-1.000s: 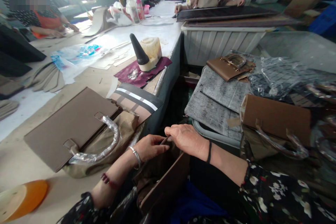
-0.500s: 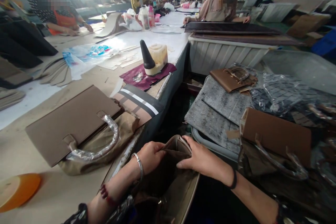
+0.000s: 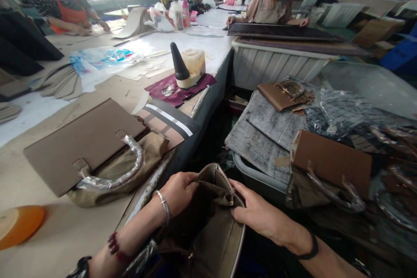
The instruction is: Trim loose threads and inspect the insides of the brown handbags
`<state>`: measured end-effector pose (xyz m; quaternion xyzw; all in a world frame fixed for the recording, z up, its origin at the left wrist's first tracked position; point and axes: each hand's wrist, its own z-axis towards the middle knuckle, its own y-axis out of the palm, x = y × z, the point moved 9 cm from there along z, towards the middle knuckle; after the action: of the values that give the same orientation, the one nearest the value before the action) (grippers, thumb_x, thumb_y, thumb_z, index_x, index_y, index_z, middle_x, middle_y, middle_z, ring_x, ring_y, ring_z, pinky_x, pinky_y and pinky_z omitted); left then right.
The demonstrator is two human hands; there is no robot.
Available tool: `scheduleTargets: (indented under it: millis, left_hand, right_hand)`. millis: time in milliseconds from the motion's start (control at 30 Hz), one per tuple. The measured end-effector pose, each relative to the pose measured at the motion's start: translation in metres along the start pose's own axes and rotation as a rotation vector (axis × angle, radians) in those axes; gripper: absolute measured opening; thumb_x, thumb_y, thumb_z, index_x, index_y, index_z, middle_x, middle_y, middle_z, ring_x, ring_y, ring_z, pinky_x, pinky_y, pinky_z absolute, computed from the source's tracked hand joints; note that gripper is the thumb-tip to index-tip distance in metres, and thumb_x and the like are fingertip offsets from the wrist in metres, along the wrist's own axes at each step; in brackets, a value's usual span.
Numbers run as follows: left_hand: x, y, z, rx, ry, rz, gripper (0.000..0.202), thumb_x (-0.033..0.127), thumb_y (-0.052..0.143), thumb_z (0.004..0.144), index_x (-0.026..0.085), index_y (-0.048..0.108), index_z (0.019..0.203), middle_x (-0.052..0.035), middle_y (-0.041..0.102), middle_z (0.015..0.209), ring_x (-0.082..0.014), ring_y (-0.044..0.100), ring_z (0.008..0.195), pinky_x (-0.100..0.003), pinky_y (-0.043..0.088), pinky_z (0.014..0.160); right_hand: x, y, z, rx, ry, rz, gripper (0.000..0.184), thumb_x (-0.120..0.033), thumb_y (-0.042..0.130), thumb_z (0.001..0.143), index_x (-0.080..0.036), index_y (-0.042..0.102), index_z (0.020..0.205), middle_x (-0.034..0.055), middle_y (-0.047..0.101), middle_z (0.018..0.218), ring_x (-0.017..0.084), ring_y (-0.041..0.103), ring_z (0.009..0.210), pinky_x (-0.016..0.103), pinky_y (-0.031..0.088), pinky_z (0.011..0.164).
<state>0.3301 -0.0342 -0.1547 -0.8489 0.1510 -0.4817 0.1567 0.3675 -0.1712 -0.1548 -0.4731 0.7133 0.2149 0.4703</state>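
A taupe handbag (image 3: 215,230) stands open in my lap below the table edge, its lining showing. My left hand (image 3: 178,192) is closed on the bag's left rim, a silver bangle on the wrist. My right hand (image 3: 257,215) grips the folded lining at the bag's right rim, fingers curled over it. On the table to the left lies a finished taupe handbag (image 3: 81,143) with a plastic-wrapped handle (image 3: 130,160).
An orange tape roll (image 3: 18,226) lies at the near left. A glue bottle with a black cone tip (image 3: 185,67) stands on maroon leather. To the right a bin (image 3: 257,173) holds grey felt, brown bags and wrapped handles. Other people work at far tables.
The bag has come up from my lap and its mouth is opened. Both hands went from lying over the dark lap to gripping the rim, then spread it slightly wider.
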Motion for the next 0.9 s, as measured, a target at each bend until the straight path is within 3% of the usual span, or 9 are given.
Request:
scheduleTargets:
  millis: [167, 333, 567, 733, 900]
  left_hand:
    - [0.000, -0.001, 0.000, 0.000, -0.036, 0.101, 0.027, 0.026, 0.042, 0.075, 0.018, 0.065, 0.084, -0.0024, 0.068, 0.073, -0.0203, 0.061, 0.073, -0.023, 0.042, 0.060]
    - [0.006, -0.003, 0.000, 0.001, -0.037, 0.192, 0.026, 0.025, 0.041, 0.075, 0.018, 0.065, 0.082, -0.0020, 0.068, 0.072, -0.0195, 0.061, 0.072, -0.023, 0.041, 0.061]
    - [-0.003, -0.020, -0.002, 0.066, -0.071, 0.306, 0.031, 0.025, 0.040, 0.076, 0.017, 0.064, 0.094, -0.0042, 0.068, 0.082, -0.0198, 0.060, 0.079, -0.025, 0.042, 0.068]
    - [-0.002, -0.020, -0.003, 0.046, -0.058, 0.319, 0.034, 0.026, 0.039, 0.077, 0.018, 0.062, 0.101, -0.0024, 0.068, 0.084, -0.0184, 0.060, 0.079, -0.025, 0.042, 0.070]
    - [0.001, -0.017, -0.002, 0.039, -0.063, 0.314, 0.033, 0.026, 0.037, 0.077, 0.018, 0.064, 0.093, -0.0021, 0.068, 0.081, -0.0182, 0.061, 0.077, -0.024, 0.042, 0.067]
  right_hand:
    - [0.002, -0.007, 0.003, 0.092, -0.054, -0.275, 0.053, -0.006, 0.034, 0.071, -0.014, 0.043, 0.123, 0.0082, 0.051, 0.122, 0.017, 0.045, 0.113, 0.031, 0.030, 0.099]
    - [0.001, -0.006, 0.002, 0.112, -0.096, -0.350, 0.049, -0.005, 0.032, 0.073, -0.012, 0.047, 0.120, 0.0088, 0.053, 0.120, 0.015, 0.047, 0.112, 0.027, 0.032, 0.097]
    - [0.014, -0.020, -0.004, 0.168, -0.011, -0.365, 0.044, -0.004, 0.032, 0.072, -0.013, 0.053, 0.110, 0.0094, 0.062, 0.104, 0.017, 0.055, 0.099, 0.026, 0.040, 0.086]
    - [0.016, -0.029, 0.004, 0.150, -0.049, -0.327, 0.040, -0.007, 0.033, 0.072, -0.015, 0.055, 0.105, 0.0076, 0.064, 0.096, 0.018, 0.057, 0.092, 0.026, 0.041, 0.082]
    - [0.022, -0.040, 0.025, 0.046, -0.126, -0.258, 0.031, -0.018, 0.044, 0.073, -0.014, 0.058, 0.100, 0.0069, 0.063, 0.096, 0.020, 0.057, 0.090, 0.028, 0.042, 0.080]
